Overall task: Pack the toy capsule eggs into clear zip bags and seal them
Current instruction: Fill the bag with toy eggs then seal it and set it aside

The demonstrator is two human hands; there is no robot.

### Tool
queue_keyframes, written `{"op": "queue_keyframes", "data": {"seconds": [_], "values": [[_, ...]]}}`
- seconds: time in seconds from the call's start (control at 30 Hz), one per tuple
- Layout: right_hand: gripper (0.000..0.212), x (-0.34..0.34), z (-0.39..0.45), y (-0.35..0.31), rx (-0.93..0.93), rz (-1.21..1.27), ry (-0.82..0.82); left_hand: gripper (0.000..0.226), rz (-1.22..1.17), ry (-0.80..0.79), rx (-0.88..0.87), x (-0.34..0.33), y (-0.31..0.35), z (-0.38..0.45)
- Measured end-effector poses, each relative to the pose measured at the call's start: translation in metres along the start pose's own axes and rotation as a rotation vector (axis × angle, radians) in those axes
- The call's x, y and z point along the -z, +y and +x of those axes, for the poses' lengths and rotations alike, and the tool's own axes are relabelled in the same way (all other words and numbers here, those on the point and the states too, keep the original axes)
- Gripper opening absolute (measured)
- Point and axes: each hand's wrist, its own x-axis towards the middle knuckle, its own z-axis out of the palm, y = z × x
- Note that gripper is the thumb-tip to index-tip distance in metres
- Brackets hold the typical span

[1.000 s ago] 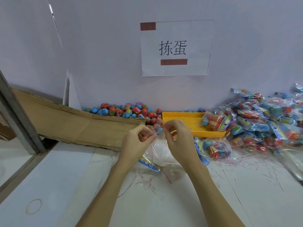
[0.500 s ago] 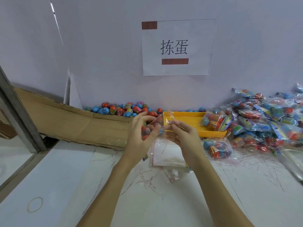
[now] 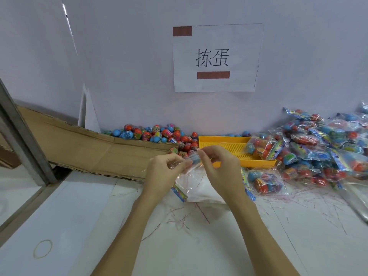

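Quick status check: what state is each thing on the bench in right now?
left hand: pinching the clear bag's top edge
right hand: pinching the same edge
clear bag: held up, seal state unclear
yellow tray: holds one filled bag
loose eggs: heaped against the wall
packed bags: piled at right

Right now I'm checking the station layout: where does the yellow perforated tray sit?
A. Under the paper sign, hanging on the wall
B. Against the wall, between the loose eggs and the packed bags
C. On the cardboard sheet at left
B: the yellow perforated tray lies by the wall, loose capsule eggs to its left, filled bags to its right.
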Motion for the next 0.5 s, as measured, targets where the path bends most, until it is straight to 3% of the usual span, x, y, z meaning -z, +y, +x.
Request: {"op": "queue_keyframes", "data": {"seconds": [0.13, 0.2, 0.37, 0.5], "values": [[0.027, -0.003, -0.001, -0.005, -0.212, 0.259, -0.024, 0.022, -0.022, 0.008, 0.007, 0.003, -0.001, 0.001], [0.027, -0.002, 0.001, -0.006, -0.279, 0.369, 0.003, 0.020, -0.056, 0.008, 0.021, 0.004, -0.001, 0.001], [0.018, 0.002, 0.000, 0.004, -0.295, 0.198, -0.086, 0.026, -0.048, -0.023, 0.034, 0.005, -0.002, 0.001], [0.013, 0.001, -0.001, 0.003, -0.284, 0.205, -0.226, 0.036, -0.025, -0.028, 0.026, 0.005, -0.003, 0.001]]}}
